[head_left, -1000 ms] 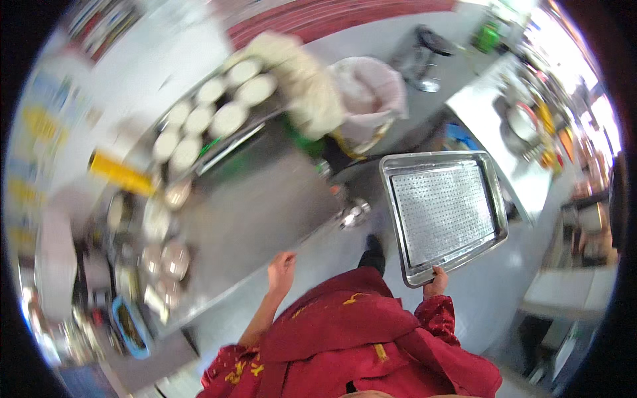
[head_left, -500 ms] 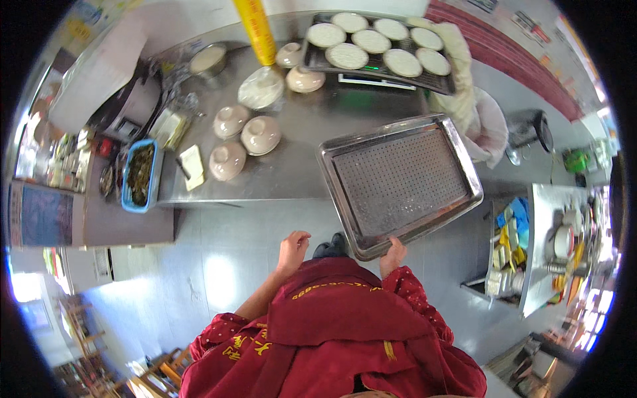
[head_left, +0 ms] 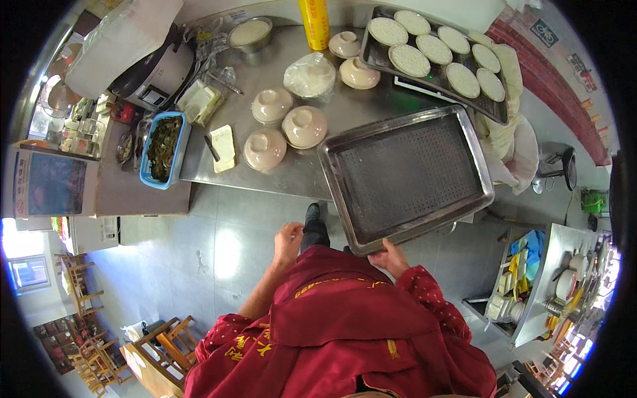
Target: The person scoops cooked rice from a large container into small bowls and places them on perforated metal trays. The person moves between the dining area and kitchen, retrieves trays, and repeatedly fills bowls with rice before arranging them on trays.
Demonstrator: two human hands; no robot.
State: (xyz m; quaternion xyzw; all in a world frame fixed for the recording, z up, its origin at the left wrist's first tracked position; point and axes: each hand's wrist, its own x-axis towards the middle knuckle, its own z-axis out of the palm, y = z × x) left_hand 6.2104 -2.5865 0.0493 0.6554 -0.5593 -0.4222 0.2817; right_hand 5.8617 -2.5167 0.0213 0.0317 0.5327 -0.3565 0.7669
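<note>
A rectangular metal tray with a perforated base (head_left: pixel 411 166) sits at an angle over the table's front edge, jutting out toward me. My right hand (head_left: pixel 390 257) grips its near rim close to the near left corner, the thumb along the edge. The fingers underneath are partly hidden. To the left of that corner, my left hand (head_left: pixel 288 243) hangs in front of my apron, fingers curled in and nothing visible in them. It is apart from the tray.
Several upturned pinkish bowls (head_left: pixel 305 127) and a plastic-wrapped bundle (head_left: pixel 309 76) stand on the steel table (head_left: pixel 232 178). Behind, a dark tray (head_left: pixel 504 109) carries several round white pieces. At left are a notepad with a pen (head_left: pixel 224 149), a blue basin (head_left: pixel 178 166) and a cooker (head_left: pixel 159 69).
My view has turned, so the table's items sit farther right in the picture. One foot has come forward on the floor. My right hand remains at the tray's near rim, my left hand curled.
</note>
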